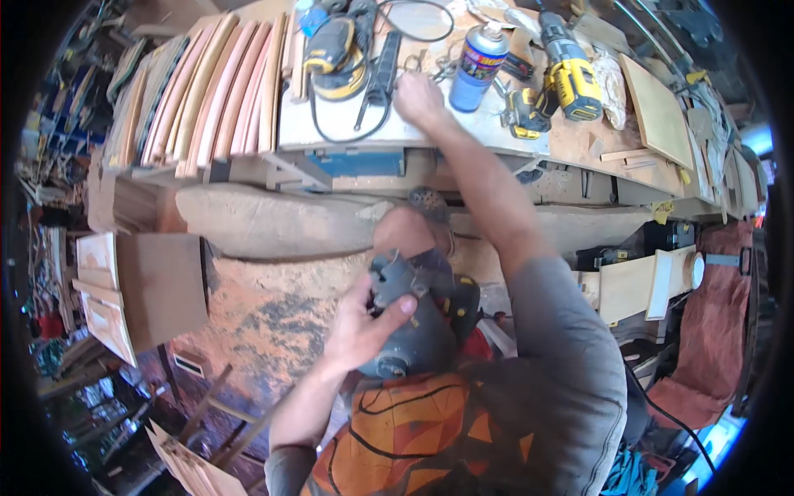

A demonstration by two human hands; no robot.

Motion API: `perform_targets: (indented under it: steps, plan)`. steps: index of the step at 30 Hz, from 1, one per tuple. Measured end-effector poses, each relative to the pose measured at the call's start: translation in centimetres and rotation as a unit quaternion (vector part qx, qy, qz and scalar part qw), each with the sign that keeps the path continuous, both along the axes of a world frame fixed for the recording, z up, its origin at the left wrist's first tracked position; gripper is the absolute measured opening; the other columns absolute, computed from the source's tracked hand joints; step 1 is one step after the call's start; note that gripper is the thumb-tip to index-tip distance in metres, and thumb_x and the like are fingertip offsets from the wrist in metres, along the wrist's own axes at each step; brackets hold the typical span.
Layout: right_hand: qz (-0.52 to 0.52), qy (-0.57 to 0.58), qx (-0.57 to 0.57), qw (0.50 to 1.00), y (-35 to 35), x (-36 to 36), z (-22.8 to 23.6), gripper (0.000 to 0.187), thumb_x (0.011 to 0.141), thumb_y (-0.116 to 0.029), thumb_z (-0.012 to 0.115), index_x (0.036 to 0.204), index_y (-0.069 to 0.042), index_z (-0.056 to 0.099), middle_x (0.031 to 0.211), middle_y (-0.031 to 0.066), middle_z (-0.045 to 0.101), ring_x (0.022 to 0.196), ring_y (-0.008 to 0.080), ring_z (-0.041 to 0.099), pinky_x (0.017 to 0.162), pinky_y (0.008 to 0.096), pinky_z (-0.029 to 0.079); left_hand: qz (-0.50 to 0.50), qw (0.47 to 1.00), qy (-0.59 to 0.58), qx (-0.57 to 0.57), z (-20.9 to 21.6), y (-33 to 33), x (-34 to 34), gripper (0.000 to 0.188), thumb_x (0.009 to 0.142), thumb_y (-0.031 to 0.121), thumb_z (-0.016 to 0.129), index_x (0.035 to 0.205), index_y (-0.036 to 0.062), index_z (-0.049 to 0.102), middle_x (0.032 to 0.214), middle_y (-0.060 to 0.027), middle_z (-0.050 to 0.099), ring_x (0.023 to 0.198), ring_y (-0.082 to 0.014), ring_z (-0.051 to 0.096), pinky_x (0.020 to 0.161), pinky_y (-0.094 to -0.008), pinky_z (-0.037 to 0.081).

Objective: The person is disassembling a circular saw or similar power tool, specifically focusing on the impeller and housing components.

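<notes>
My left hand (pixel 361 326) is wrapped round a dark grey power tool (pixel 418 335), held against my lap below the orange-patterned shirt front. Its exact kind is unclear; a notched collar shows at its upper end and a round fitting lower down. My right arm stretches forward to the bench (pixel 298 124). There my right hand (pixel 419 101) has its fingers curled down, and what lies under them is hidden. Just left of it lies a long black tool-like piece (pixel 382 73). A blue spray can (pixel 480 70) stands to its right, with small metal pieces (pixel 442 66) between and behind.
Left on the bench are a yellow-black sander (pixel 333 58) with its cord and a row of wooden strips (pixel 219 91). A yellow drill (pixel 571 78), a battery-like yellow-black piece (pixel 527 112) and a board (pixel 657 112) lie right. A brown panel box (pixel 161 285) stands on the dusty floor.
</notes>
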State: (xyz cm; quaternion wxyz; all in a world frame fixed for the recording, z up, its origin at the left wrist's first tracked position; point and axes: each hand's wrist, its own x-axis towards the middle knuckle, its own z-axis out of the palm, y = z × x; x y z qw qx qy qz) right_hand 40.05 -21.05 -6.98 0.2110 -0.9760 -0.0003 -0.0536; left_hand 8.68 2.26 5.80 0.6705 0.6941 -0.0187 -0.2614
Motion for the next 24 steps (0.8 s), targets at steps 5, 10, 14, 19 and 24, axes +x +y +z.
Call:
perform_targets:
  steps: [5, 10, 14, 19, 24]
  plan:
    - [0.011, 0.030, -0.049, 0.998, 0.4, 1.1, 1.2, 0.025, 0.092, -0.010, 0.057, 0.103, 0.002, 0.075, 0.107, 0.0291, 0.072, 0.104, 0.0420, 0.072, 0.091, 0.0499, 0.058, -0.002, 0.984, 0.059, -0.168, 0.5, -0.3, 0.5, 0.047, 0.099, 0.013, 0.071, 0.139, -0.0005, 0.052, 0.120, -0.0072, 0.068, 0.109, -0.0130, 0.064, 0.095, -0.0311, 0.053]
    - [0.015, 0.037, -0.080, 0.996, 1.1, 0.4, 2.6, 0.025, 0.092, -0.008, 0.056, 0.103, 0.003, 0.075, 0.110, 0.0303, 0.072, 0.107, 0.0420, 0.071, 0.092, 0.0501, 0.057, -0.019, 0.988, 0.041, -0.149, 0.6, -0.3, 0.3, 0.046, 0.096, 0.010, 0.074, 0.136, -0.0011, 0.054, 0.119, -0.0076, 0.069, 0.107, -0.0123, 0.064, 0.093, -0.0300, 0.054]
    - [-0.010, -0.065, -0.065, 0.996, 1.0, -1.2, 2.7, 0.025, 0.090, -0.005, 0.057, 0.109, 0.004, 0.071, 0.112, 0.0294, 0.070, 0.103, 0.0447, 0.071, 0.091, 0.0514, 0.057, -0.032, 0.991, 0.097, -0.092, 1.3, -0.4, 0.1, 0.042, 0.093, 0.008, 0.077, 0.129, -0.0006, 0.057, 0.111, -0.0056, 0.071, 0.099, -0.0115, 0.067, 0.087, -0.0284, 0.055]
    - [0.048, -0.207, 0.128, 0.969, 0.6, -10.3, 7.3, 0.019, 0.096, -0.014, 0.059, 0.105, 0.000, 0.067, 0.104, 0.0231, 0.069, 0.097, 0.0389, 0.069, 0.086, 0.0469, 0.054, -0.014, 0.984, 0.108, -0.139, 1.3, 0.4, -0.2, 0.039, 0.090, 0.004, 0.078, 0.124, 0.0018, 0.058, 0.106, -0.0049, 0.071, 0.094, -0.0112, 0.068, 0.084, -0.0278, 0.056]
    - [0.192, -0.108, 0.350, 0.910, -1.4, -26.1, 15.2, 0.011, 0.104, -0.010, 0.055, 0.104, -0.002, 0.062, 0.098, 0.0055, 0.062, 0.079, 0.0086, 0.057, 0.069, 0.0255, 0.048, -0.005, 0.982, -0.004, -0.188, 1.6, 1.9, -2.4, 0.046, 0.086, -0.001, 0.080, 0.126, 0.0024, 0.056, 0.108, -0.0063, 0.071, 0.100, -0.0147, 0.068, 0.090, -0.0322, 0.056]
